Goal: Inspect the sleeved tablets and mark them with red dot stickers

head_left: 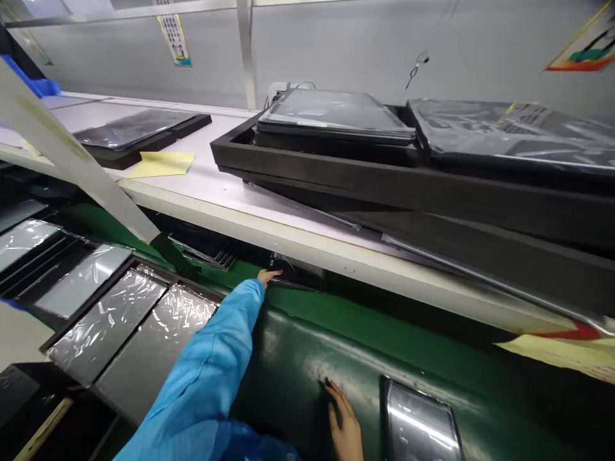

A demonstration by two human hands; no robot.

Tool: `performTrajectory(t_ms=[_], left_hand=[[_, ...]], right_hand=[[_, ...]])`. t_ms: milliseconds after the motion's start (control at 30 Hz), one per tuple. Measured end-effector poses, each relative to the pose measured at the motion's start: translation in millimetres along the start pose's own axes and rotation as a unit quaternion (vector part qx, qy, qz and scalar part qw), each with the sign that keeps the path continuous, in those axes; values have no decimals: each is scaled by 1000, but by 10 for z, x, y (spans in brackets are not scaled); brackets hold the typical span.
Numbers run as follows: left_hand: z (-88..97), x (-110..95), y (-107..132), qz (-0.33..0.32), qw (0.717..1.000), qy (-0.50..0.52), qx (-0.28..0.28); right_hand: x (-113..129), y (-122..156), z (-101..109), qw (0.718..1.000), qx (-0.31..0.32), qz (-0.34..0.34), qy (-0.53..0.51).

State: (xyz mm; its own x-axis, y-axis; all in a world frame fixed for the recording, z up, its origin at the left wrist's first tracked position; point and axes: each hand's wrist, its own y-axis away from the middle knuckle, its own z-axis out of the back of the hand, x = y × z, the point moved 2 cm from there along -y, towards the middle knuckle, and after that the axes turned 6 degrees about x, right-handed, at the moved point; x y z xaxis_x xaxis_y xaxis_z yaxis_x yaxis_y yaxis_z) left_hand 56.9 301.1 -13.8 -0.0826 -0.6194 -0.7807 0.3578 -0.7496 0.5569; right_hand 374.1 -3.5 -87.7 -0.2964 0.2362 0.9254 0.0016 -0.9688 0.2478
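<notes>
My left hand (268, 276) stretches out in a blue sleeve (206, 365) to the far edge of the green conveyor belt (298, 358). Its fingertips reach a dark flat panel (298, 272) under the white bench edge, and I cannot tell whether they grip it. My right hand (344, 422) lies flat on the belt, holding nothing. Just to its right sits a plastic-wrapped panel (418, 419). Several more wrapped panels (129, 326) in black frames lie on the belt to the left.
A white bench (269, 218) runs along the belt's far side, carrying black trays (336, 166) of wrapped screens, with another tray (139, 134) and yellow paper (161, 164) further left. A pale diagonal strut (81, 153) crosses the left of the view.
</notes>
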Motion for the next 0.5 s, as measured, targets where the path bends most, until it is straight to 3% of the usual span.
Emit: performTrajectory(t_ms=[100, 167, 233, 300, 367, 433, 500], left_hand=[[-328, 379, 578, -22, 996, 80, 36], [-523, 761, 1131, -34, 991, 125, 43], [-601, 1189, 1741, -39, 987, 148, 49], [-534, 1591, 2308, -29, 987, 140, 76], [-352, 1901, 2746, -20, 985, 102, 137], [-129, 2094, 3019, -13, 970, 36, 239], [73, 2173, 3138, -16, 939, -37, 342]], right_hand=[[211, -154, -162, 995, -1, -39, -95], [315, -270, -249, 984, 0, -63, -164], [370, -362, -284, 974, -18, -81, -212], [371, -409, -274, 967, -46, -96, -231], [330, -409, -245, 965, -64, -112, -230], [265, -377, -215, 964, -74, -132, -220], [206, -328, -179, 963, -90, -146, -209]])
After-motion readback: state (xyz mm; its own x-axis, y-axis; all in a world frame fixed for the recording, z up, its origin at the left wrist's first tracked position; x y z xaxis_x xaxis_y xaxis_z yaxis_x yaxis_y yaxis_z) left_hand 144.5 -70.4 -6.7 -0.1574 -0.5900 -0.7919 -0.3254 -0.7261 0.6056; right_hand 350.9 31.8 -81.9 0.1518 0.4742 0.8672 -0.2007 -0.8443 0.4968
